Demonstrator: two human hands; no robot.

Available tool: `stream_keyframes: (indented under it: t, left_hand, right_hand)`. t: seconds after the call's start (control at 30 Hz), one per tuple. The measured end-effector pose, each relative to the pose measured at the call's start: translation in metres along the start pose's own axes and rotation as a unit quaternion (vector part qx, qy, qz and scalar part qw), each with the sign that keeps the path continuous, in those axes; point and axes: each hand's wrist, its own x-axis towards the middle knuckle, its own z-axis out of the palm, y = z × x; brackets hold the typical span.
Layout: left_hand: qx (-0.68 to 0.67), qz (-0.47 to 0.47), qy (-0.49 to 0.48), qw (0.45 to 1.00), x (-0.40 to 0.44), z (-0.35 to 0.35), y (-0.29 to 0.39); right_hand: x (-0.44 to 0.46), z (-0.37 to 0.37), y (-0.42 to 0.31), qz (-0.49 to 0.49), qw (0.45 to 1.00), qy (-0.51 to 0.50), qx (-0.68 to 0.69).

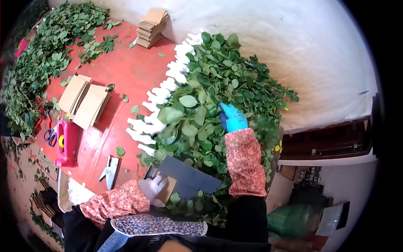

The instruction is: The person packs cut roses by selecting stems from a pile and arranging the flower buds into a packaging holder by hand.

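My right hand, in a blue glove, is over the heap of leafy green stems. Its fingers are closed among leafy stems that rise above the heap, though foliage partly hides the grip. My left hand, in a pale glove, lies low at the table's near side with its fingers curled on a piece of brown cardboard. Against that cardboard rests a flat dark board. White wrapped stem ends line the left side of the heap.
On the red table are cardboard stacks, folded cardboard pieces, a stapler, a pink tape dispenser and scissors. More foliage covers the far left. A white wall borders the back.
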Motion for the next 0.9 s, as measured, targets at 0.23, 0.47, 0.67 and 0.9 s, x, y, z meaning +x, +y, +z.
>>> stream_keyframes:
  t: [0.23,0.47,0.67,0.9]
  left_hand:
    - [-0.020,0.024,0.032,0.999,-0.002,0.007,-0.004]
    - [-0.022,0.023,0.030,0.999,-0.003,0.001,-0.002]
    - [-0.015,0.016,-0.036,0.999,-0.001,-0.005,-0.002]
    - [-0.012,0.007,-0.048,0.999,-0.003,-0.007,0.002]
  right_hand:
    - [-0.014,-0.044,-0.021,-0.002,0.999,0.053,0.007]
    - [-0.046,-0.044,-0.012,0.043,0.998,0.040,0.000]
    - [-0.070,-0.047,-0.008,0.001,0.992,0.121,-0.027]
    - [-0.079,-0.037,-0.016,0.010,0.971,0.107,0.212]
